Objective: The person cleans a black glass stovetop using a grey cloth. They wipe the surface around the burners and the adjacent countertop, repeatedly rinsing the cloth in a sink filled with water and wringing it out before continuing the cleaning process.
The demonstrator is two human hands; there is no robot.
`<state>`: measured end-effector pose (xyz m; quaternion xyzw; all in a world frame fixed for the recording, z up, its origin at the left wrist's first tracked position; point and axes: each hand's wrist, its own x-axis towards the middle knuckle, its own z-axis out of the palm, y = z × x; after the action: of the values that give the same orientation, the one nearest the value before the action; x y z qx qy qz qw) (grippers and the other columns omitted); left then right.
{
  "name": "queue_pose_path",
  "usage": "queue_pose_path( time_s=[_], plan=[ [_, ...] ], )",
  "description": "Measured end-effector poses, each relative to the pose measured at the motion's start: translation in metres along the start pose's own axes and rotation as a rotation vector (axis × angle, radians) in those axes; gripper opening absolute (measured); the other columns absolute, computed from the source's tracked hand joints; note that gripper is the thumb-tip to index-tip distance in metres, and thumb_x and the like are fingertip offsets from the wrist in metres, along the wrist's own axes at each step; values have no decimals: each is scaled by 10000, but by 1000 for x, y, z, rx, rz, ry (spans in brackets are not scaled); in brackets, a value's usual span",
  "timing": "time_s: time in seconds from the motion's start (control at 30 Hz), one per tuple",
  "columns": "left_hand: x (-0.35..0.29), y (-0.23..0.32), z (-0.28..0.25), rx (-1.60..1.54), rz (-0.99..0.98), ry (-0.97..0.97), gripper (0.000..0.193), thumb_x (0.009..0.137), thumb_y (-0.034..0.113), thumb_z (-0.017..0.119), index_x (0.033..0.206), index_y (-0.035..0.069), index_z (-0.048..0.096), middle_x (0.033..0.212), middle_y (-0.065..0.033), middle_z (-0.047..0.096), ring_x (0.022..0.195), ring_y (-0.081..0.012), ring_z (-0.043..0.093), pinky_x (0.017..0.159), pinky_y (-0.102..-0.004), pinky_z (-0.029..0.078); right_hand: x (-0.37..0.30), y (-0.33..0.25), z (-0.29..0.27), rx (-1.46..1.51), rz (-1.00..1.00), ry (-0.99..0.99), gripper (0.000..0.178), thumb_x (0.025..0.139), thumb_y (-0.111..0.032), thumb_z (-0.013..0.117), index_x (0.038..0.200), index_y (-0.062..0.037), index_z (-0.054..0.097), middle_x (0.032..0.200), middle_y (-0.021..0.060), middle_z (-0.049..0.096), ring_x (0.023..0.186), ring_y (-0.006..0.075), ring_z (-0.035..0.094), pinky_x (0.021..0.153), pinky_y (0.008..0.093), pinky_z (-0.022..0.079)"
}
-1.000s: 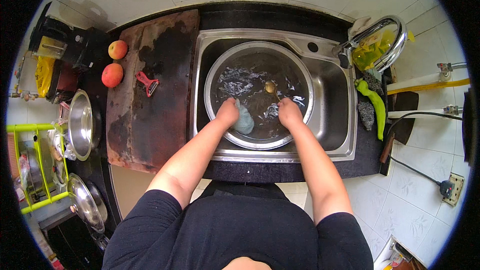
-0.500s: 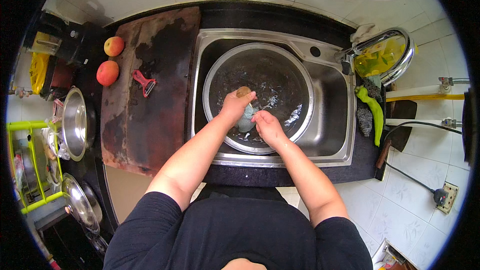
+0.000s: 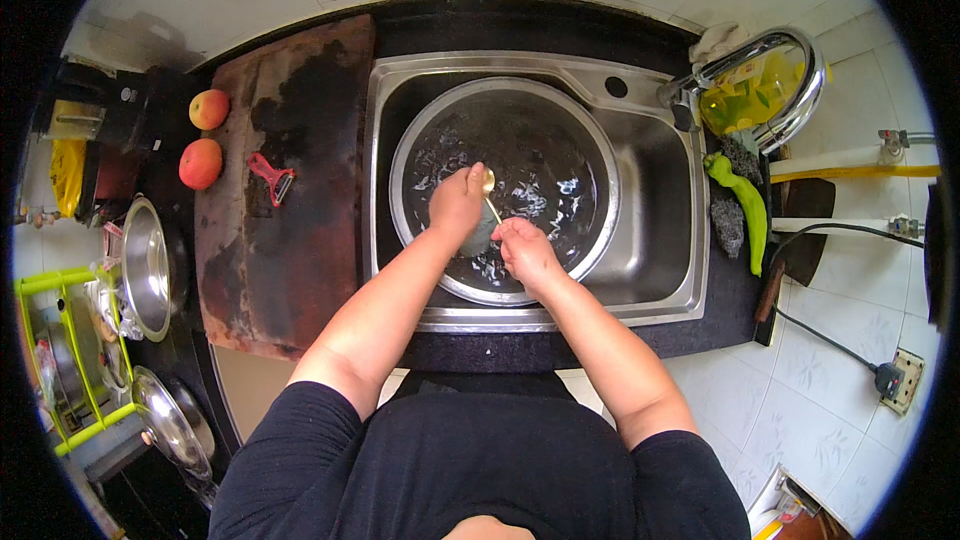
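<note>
Over a wide round metal basin (image 3: 606, 240) of rippling water, my two hands work close together on a spoon. Its small gold-coloured bowl (image 3: 489, 180) points up beside the thumb of my left hand (image 3: 458, 204). The thin handle runs down to my right hand (image 3: 528, 252), whose fingers pinch its end. A grey-green cloth (image 3: 478, 237) hangs below my left hand, which is closed on it against the spoon. The left fingers are partly hidden behind the hand.
The basin sits in a steel sink (image 3: 655, 240) with a curved tap (image 3: 808, 90). On the left, a worn wooden board (image 3: 310, 270) holds a red peeler (image 3: 270, 178), with two apples (image 3: 201, 164) by its edge. A green pepper (image 3: 742, 208) and dark scouring pads (image 3: 727, 228) lie on the right.
My left hand has turned and shifted left and slightly down, showing the spoon's bowl and handle more plainly. My right hand has moved slightly left. The water's ripples have spread.
</note>
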<state>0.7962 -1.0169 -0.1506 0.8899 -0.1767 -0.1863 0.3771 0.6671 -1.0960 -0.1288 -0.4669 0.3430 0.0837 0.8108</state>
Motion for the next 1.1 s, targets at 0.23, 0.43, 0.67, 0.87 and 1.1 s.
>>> queue_pose_path(
  time_s=[0.23,0.43,0.67,0.87,1.1],
  plan=[
    [12,-48,0,-149,-257,-25,411,906,406,499,838,17,613,820,-171,644,760,-305,611,691,-409,449,21,-7,-31,-1145,-168,463,261,864,-133,420,1037,-17,577,964,232,634,956,380,594,819,446,462],
    [-7,-35,10,-615,-758,-371,443,843,324,641,1130,2,538,1086,-140,600,1008,-282,567,863,-396,441,59,43,-50,-859,220,142,210,826,-145,499,941,12,577,840,226,645,854,380,627,730,454,484],
    [-26,-12,28,-1130,-488,29,502,886,293,591,1276,31,414,1219,-140,523,1090,-299,521,943,-478,404,13,31,13,-1249,-161,286,195,867,-163,459,874,-2,568,824,241,619,820,418,595,732,492,462],
    [-11,-16,14,-181,-146,202,449,833,285,610,1147,-17,503,1144,-241,547,1030,-346,551,880,-383,432,-1,20,20,-1249,-397,178,180,836,-152,465,860,-14,579,807,225,630,769,399,613,711,483,476],
    [1,-37,18,-954,-621,195,378,882,169,556,1208,18,439,1088,-139,567,940,-248,562,815,-369,451,46,37,-34,-256,104,231,157,955,-141,352,998,-47,470,678,90,577,464,150,544,406,265,433]
  ],
)
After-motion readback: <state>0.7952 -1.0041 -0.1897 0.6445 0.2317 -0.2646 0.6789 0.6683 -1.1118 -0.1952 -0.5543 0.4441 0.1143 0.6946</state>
